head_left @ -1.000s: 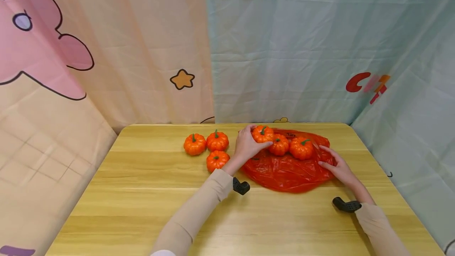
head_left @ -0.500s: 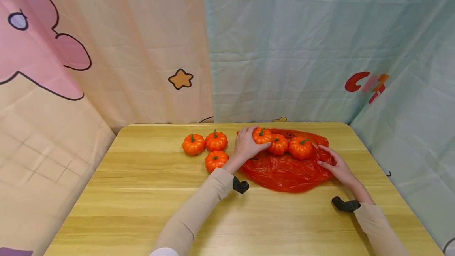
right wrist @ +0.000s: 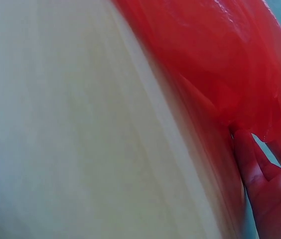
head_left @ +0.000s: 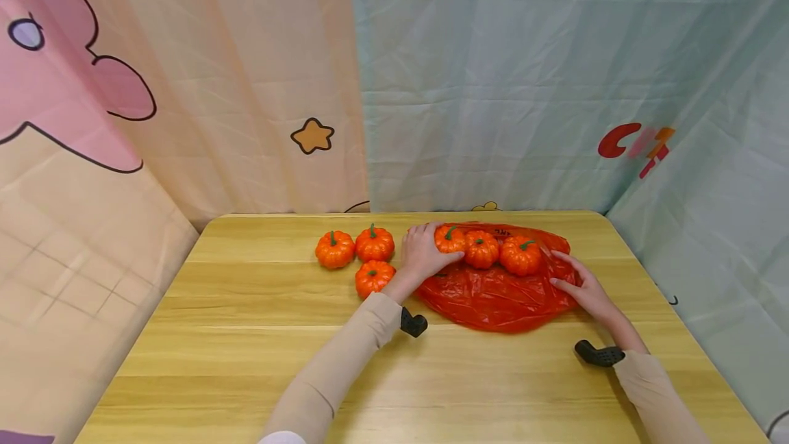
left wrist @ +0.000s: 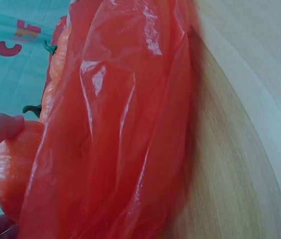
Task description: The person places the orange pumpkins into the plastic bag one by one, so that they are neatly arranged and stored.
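The left hand [head_left: 420,252] curled its fingers round a small orange pumpkin [head_left: 451,239], holding it down at the left end of a row of three on the red bag [head_left: 499,297]. The second pumpkin [head_left: 481,249] sat touching it, and the third [head_left: 520,255] stood just beside that, all on the back part of the bag. In the left wrist view the held pumpkin [left wrist: 13,169] showed behind a fold of the red plastic [left wrist: 115,129], with a fingertip [left wrist: 1,130] pressed on top of it.

The right hand [head_left: 582,286] lay on the bag's right edge, fingers fairly straight and flat on the plastic; in the right wrist view the fingers [right wrist: 260,179] met the red film [right wrist: 220,64], though the blur hid whether they pinched it.

Three more pumpkins [head_left: 335,249] clustered to the left on the wooden surface [head_left: 246,348], off the bag, the nearest one [head_left: 374,277] just beside the left wrist. Printed curtains [head_left: 493,88] hung behind.
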Available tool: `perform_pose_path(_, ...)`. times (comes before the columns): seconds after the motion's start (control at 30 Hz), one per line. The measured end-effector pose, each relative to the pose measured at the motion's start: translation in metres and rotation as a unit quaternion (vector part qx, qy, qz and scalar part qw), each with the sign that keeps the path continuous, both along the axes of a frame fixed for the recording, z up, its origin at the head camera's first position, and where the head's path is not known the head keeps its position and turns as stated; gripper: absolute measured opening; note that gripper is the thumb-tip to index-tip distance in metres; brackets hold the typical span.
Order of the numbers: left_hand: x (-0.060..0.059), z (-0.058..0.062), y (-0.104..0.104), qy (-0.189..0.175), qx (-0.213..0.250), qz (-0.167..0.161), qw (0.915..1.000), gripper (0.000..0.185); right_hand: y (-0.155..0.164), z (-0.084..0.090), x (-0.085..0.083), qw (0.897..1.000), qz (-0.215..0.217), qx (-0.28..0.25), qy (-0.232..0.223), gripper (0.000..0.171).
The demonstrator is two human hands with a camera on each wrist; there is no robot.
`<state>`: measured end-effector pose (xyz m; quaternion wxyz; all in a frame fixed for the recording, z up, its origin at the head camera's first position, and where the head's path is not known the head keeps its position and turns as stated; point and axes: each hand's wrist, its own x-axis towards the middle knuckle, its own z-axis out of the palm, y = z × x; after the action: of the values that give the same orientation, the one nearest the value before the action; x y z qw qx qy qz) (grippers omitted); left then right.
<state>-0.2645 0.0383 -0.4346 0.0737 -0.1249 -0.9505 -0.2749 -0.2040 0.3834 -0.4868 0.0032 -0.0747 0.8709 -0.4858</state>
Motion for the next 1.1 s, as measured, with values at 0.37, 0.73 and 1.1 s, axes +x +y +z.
perform_pose_path(0.37,0.0006,0.0012,-0.0041,-0.025,-0.049,-0.003,0.9985,0.076,-0.0015,0.0035,0.0012,1.0,0.0,-0.001,0.0,0.06)
perform_pose_path(0.73,0.0025,0.0002,-0.0005,0.002,-0.073,0.008,0.9973,0.066,-0.0018,0.0045,0.0013,1.0,0.002,0.002,-0.009,0.06)
perform_pose_path(1.1,0.0068,0.0,-0.0078,0.021,-0.09,0.014,0.9956,0.076,-0.0023,0.0026,0.003,1.0,0.003,-0.018,0.005,0.059)
